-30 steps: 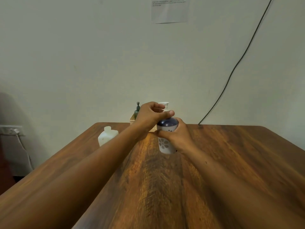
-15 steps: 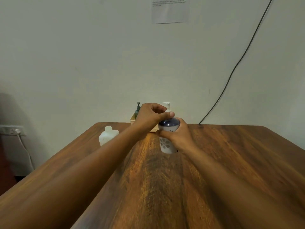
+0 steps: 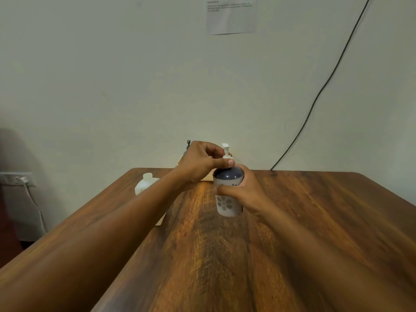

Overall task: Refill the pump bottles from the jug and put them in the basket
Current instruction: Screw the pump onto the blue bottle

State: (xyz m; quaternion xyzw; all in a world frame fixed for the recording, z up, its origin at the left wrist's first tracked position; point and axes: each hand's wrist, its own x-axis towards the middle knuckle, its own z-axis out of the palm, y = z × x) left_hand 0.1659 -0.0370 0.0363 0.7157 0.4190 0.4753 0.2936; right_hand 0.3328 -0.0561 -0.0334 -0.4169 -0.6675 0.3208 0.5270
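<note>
Standing upright near the middle of the wooden table (image 3: 315, 221), the white pump bottle (image 3: 227, 203) with its grey flower print and dark blue domed shoulder is the centre of everything. Its white pump head (image 3: 225, 149) rises from the top. The person's right hand (image 3: 245, 194) wraps round the bottle's body from the right side, thumb across the front, holding it steady on the tabletop. The left hand (image 3: 202, 162) comes over from the left and pinches the collar at the foot of the pump between thumb and curled fingers. Left of the bottle, partly hidden behind the left forearm, stands the translucent white jug (image 3: 145, 184) with its cap on. Behind the bottle, at the table's far edge against the wall, the light-coloured basket (image 3: 181, 159) shows only in slivers past the left hand, and a dark green pump bottle (image 3: 188, 145) sticks up from it. Above the bottle a printed sheet of paper (image 3: 231, 14) hangs on the wall, and to the right of it a black cable (image 3: 326, 82) runs down to the table's far edge.
</note>
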